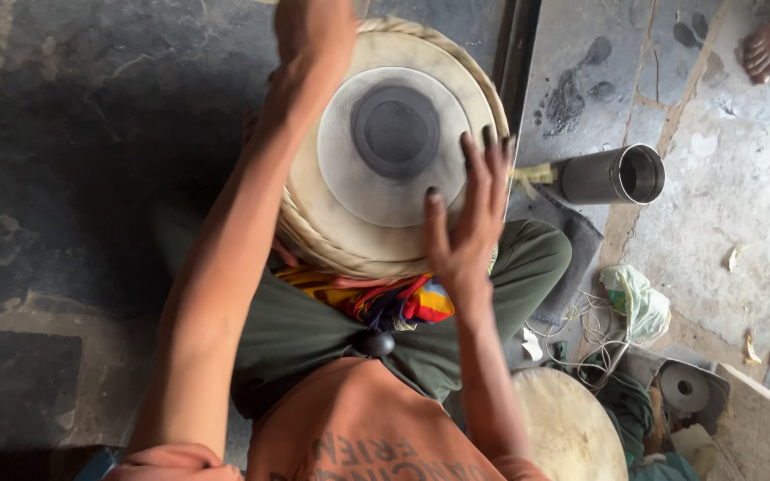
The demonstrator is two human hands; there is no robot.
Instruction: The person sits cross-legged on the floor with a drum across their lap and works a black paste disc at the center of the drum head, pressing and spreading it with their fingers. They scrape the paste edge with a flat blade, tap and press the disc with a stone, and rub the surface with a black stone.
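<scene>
Your right hand (pixel 467 233) lies flat and open on the head of the drum (pixel 391 142), fingers spread and darkened at the tips, holding nothing; the fingertips press the pale skin just beside the dark round patch (pixel 396 130) at its centre. That patch lies up and to the left of your right fingertips, so this is the nearer hand to it. Your left hand (pixel 312 46) reaches over the far rim of the drum, and you cannot tell how it grips because the fingers are hidden behind the edge. The drum rests in your lap against a striped cloth (pixel 385 298), its long axis pointing up toward you, so you see the round face head on. The skin looks smooth and matte, ringed by a braided, rope-like hoop. On the rough stone floor (pixel 64 134) to your right lies a metal cup (pixel 612 175) on its side, and a second pale drumhead (pixel 568 428) sits near your right elbow.
</scene>
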